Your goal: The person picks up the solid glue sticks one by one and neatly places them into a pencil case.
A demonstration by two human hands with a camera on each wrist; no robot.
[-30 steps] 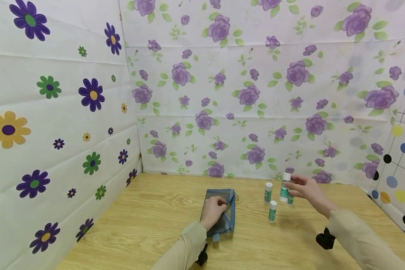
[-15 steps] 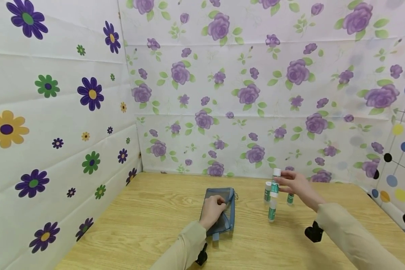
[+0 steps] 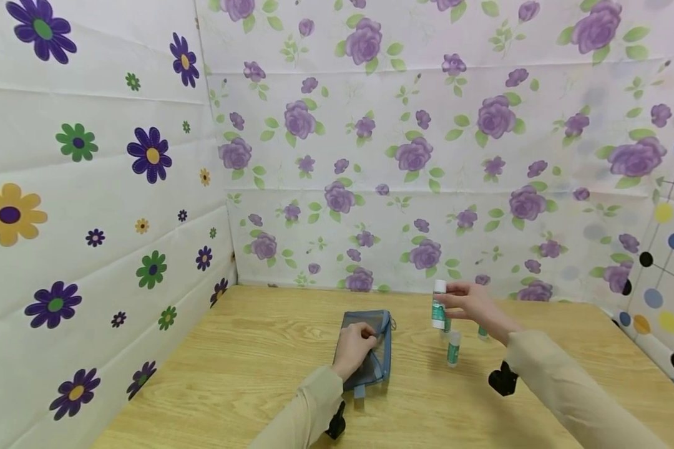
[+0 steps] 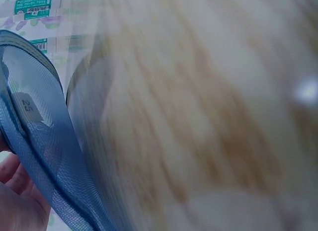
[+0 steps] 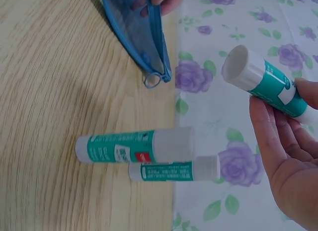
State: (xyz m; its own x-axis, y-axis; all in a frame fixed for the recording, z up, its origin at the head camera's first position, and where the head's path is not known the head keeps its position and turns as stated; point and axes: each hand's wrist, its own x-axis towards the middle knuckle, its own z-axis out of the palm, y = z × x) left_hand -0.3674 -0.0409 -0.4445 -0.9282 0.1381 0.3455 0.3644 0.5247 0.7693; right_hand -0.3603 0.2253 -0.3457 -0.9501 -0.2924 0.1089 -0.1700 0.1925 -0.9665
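Observation:
My left hand grips the edge of a blue mesh zip pouch on the table. In the left wrist view the pouch's mesh wall bulges beside my fingers. My right hand pinches a green-and-white glue stick between thumb and fingers, upright above the table and right of the pouch. A capped glue stick stands below it. Another glue stick is mostly hidden behind the held one, and a third stands partly behind my right hand.
The wooden table meets a floral back wall and a flowered left wall. A dotted cloth hangs at the right. A black wrist device sits below my right sleeve.
My right hand has carried the glue stick leftward, past the standing ones, closer to the pouch. My left hand has stayed on the pouch.

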